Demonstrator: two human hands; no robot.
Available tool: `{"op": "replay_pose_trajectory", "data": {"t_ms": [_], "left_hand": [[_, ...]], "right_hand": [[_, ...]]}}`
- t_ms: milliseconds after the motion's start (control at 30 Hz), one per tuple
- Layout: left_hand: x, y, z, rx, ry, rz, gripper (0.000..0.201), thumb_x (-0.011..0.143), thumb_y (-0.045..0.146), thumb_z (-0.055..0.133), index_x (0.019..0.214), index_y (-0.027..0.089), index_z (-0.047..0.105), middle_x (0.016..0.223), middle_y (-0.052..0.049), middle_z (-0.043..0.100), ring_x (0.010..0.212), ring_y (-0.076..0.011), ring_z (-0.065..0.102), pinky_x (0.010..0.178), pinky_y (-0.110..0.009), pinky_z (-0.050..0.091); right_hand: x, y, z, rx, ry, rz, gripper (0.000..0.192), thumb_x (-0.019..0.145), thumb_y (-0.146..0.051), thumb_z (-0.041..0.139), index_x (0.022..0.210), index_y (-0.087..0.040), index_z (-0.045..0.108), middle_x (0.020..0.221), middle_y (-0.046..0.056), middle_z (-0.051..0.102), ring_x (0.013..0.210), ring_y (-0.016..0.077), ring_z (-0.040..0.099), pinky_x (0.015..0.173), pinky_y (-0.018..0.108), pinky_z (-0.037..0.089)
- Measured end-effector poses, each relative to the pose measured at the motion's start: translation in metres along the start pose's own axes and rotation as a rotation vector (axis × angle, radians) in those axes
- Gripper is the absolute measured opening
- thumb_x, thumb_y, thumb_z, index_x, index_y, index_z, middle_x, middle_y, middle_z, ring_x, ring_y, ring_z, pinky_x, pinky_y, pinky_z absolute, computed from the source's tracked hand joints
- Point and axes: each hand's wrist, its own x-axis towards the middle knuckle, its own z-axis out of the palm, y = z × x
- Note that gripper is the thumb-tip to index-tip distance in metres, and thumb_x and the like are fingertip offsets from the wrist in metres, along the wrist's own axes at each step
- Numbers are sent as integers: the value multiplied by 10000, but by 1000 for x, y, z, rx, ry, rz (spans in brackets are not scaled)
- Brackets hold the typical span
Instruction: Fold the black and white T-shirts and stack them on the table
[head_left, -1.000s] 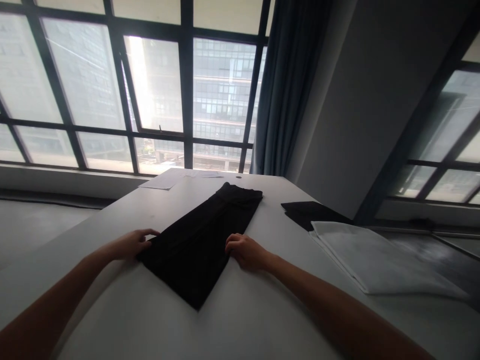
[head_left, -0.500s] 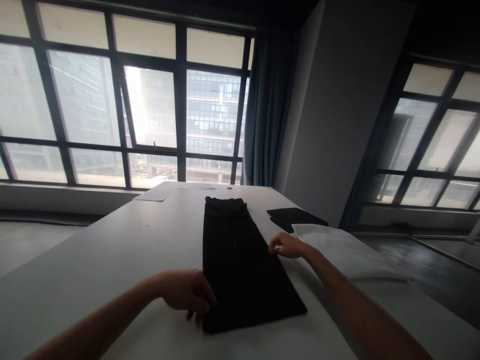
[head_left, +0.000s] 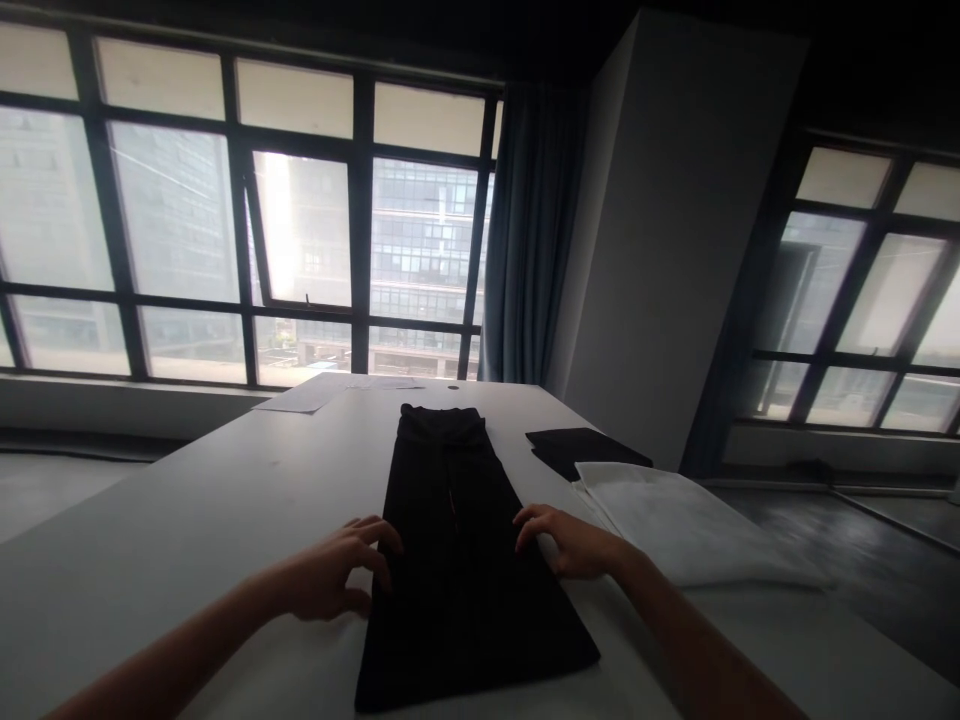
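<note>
Head view, left hand (head_left: 330, 580), right hand (head_left: 570, 540) flanking black garment (head_left: 457, 560)

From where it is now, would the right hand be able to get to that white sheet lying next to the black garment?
Probably yes. The right hand rests on the right edge of the black garment, and the white sheet lies just to its right on the table, with nothing between them.
</note>
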Motion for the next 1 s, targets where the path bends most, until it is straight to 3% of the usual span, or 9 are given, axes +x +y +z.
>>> {"op": "replay_pose_trajectory", "data": {"t_ms": [100, 200, 333, 433, 500, 633, 733, 833, 1000], "left_hand": [[0, 2, 2, -94, 22, 85, 131, 795, 245, 653, 872, 274, 755, 1074, -43, 696, 1051, -244, 599, 1004, -410, 432], [-1, 0, -2, -178, 79, 122, 187, 850, 334, 598, 896, 255, 761, 992, -59, 734, 980, -231, 641, 910, -364, 488], [-5, -6, -6, -251, 113, 85, 238, 811, 432, 636, 851, 241, 772, 880, -56, 750, 858, -230, 670, 840, -361, 511], [-3, -15, -5, -428, 124, 49, 357, 734, 547, 678, 787, 204, 760, 820, -71, 739, 793, -239, 664, 757, -358, 524], [5, -22, -2, -613, 172, -17, 457, 663, 612, 705, 772, 169, 730, 791, -81, 722, 741, -233, 653, 676, -345, 518], [32, -32, 6, -859, 474, -269, 572, 657, 615, 704, 969, 139, 650, 720, -29, 662, 635, -166, 603, 586, -293, 476], [45, -40, 12, -871, 620, -458, 677, 734, 603, 644, 1210, 136, 527, 739, -6, 639, 564, -120, 540, 546, -269, 445], [42, -50, 15, -838, 563, -448, 804, 716, 622, 652, 1317, 136, 430, 753, 0, 632, 587, -122, 537, 567, -272, 436], [26, -59, 14, -626, 325, -372, 803, 626, 631, 712, 1238, 149, 519, 614, 63, 544, 553, -116, 477, 541, -261, 349]], "right_hand": [[-3, -4, -2, 70, -40, -64, 356, 661, -26, 617, 907, -237, 764, 1264, 27, 596, 1251, 252, 496, 1062, 401, 394], [-9, -6, -6, 156, -41, -125, 271, 709, -52, 602, 866, -200, 765, 1116, 42, 670, 1102, 218, 595, 990, 354, 450], [-15, -5, -12, 277, -110, -167, 180, 784, -214, 642, 919, -166, 750, 972, 55, 703, 902, 194, 648, 863, 326, 503], [-10, 1, -11, 433, -193, -181, 235, 786, -343, 676, 889, -140, 734, 862, 49, 696, 784, 172, 640, 767, 300, 513], [1, 7, -6, 564, -76, -170, 302, 764, -412, 699, 867, -129, 709, 819, 41, 680, 732, 157, 623, 705, 276, 508], [38, 16, 12, 692, 466, 64, 409, 856, -504, 582, 1039, -140, 623, 803, 36, 654, 656, 138, 600, 540, 225, 479], [58, 19, 23, 700, 526, 263, 458, 902, -496, 540, 1202, -151, 522, 910, 70, 661, 694, 150, 621, 473, 206, 474], [61, 20, 27, 675, 453, 267, 529, 863, -511, 609, 1225, -141, 498, 938, 85, 662, 709, 154, 621, 445, 197, 459], [48, 21, 26, 673, 348, 189, 553, 795, -389, 722, 1243, -147, 507, 861, 37, 645, 618, 99, 559, 451, 174, 410]]}}
